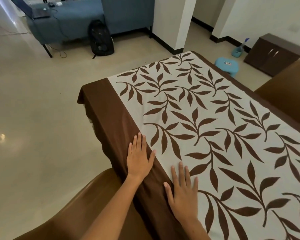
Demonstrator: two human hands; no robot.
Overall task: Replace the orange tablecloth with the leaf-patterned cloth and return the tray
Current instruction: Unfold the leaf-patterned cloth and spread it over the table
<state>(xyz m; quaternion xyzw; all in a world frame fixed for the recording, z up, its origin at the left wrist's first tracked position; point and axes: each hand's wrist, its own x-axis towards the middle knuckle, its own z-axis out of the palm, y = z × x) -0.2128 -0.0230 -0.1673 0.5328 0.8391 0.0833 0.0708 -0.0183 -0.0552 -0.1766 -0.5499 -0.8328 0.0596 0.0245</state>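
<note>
Both my palms lie flat on the leaf cloth [206,129], which covers the table.

My left hand [139,157] presses the plain brown border with its fingers straight and pointing to twelve o'clock; my right hand [183,194] rests just beside it at four o'clock, fingers spread on the cream leaf part. A brown chair [62,210] stands at seven o'clock, touching the table edge. A black backpack [100,38] leans on the blue sofa [73,19] at eleven o'clock, and a blue stool [227,65] sits at one o'clock.
</note>
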